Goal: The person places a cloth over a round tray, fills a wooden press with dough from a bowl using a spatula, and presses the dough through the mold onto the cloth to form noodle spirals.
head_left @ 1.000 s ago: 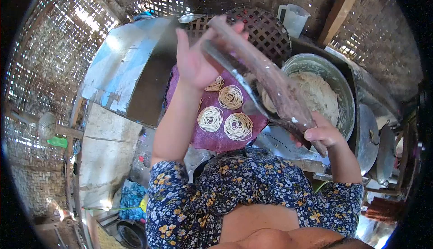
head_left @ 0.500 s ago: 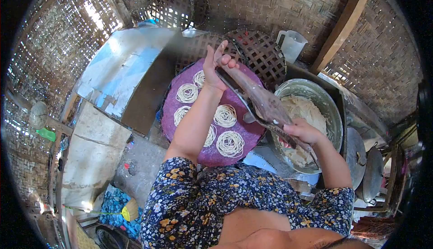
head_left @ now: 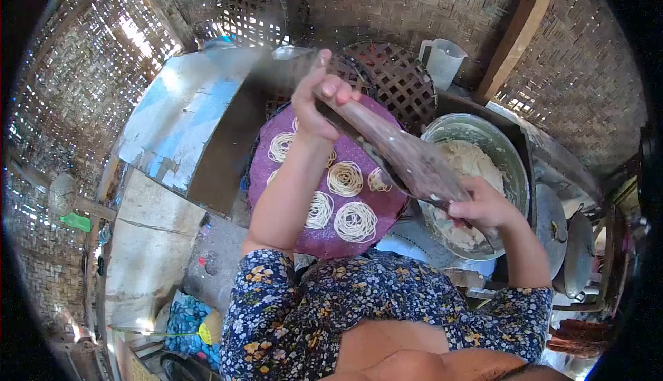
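Note:
My left hand (head_left: pixel 319 101) grips the upper left end of a long wooden press (head_left: pixel 407 153), its fingers curled over the handle. Around the lower right end of the same press, my right hand (head_left: pixel 483 207) is closed. The press slants over a round purple mat (head_left: pixel 380 218), which bears several coiled nests of pale noodle strands. One nest (head_left: pixel 355 222) lies near the mat's front edge. Another nest (head_left: pixel 378 180), small and partly hidden, lies just under the press. Right of the mat, a large metal pot (head_left: pixel 519 167) holds pale dough (head_left: pixel 471 161).
Woven baskets (head_left: pixel 397 77) and a clear plastic jug (head_left: pixel 443 63) stand behind. A blue and white board (head_left: pixel 183 115) is at the left. Metal lids (head_left: pixel 579 253) lean at the right, beside the pot. Woven walls surround the space.
My left hand has closed from an open palm onto the press handle, and the press has tilted flatter. A small new nest of strands shows on the mat under the press.

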`<state>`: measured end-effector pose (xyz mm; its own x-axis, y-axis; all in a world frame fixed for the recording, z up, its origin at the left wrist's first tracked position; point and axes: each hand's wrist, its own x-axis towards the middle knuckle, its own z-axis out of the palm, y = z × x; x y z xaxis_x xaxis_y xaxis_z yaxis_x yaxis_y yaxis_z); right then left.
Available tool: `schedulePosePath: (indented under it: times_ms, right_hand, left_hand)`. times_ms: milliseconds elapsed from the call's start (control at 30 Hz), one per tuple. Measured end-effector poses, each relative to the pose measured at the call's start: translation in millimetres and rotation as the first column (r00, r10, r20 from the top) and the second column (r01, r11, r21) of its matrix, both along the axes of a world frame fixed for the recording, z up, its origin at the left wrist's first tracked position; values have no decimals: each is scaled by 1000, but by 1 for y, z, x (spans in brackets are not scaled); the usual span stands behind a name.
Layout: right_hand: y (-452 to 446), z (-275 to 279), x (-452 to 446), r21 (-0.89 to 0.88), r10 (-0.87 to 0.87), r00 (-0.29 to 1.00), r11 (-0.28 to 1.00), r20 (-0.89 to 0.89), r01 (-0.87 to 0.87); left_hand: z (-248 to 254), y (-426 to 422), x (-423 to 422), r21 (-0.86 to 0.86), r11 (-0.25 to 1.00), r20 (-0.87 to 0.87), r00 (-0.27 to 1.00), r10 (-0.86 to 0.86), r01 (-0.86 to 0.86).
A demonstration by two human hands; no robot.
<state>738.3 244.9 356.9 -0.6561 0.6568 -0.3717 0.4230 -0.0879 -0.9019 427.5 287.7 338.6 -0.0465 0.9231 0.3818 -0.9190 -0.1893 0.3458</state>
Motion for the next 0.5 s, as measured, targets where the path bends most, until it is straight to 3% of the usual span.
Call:
schedulePosePath:
  times_ms: [100, 200, 233, 500]
  right_hand:
    - [0, 18, 15, 118, 0, 997, 993, 73, -9]
    - [-2, 30, -2, 169, -26, 999, 985, -19, 29]
    - [-1, 32, -10, 214, -11, 998, 977, 61, -2]
    - [-13, 21, 6, 183, 24, 998, 982, 60, -35]
  left_hand:
    - [2, -2, 15, 41, 999, 34, 999, 7, -9]
    - [14, -3, 6, 96, 995, 37, 999, 35, -39]
    - [21, -1, -1, 117, 993, 40, 999, 16, -21]
    - [16, -22, 10, 139, 990, -19, 1000, 23, -20]
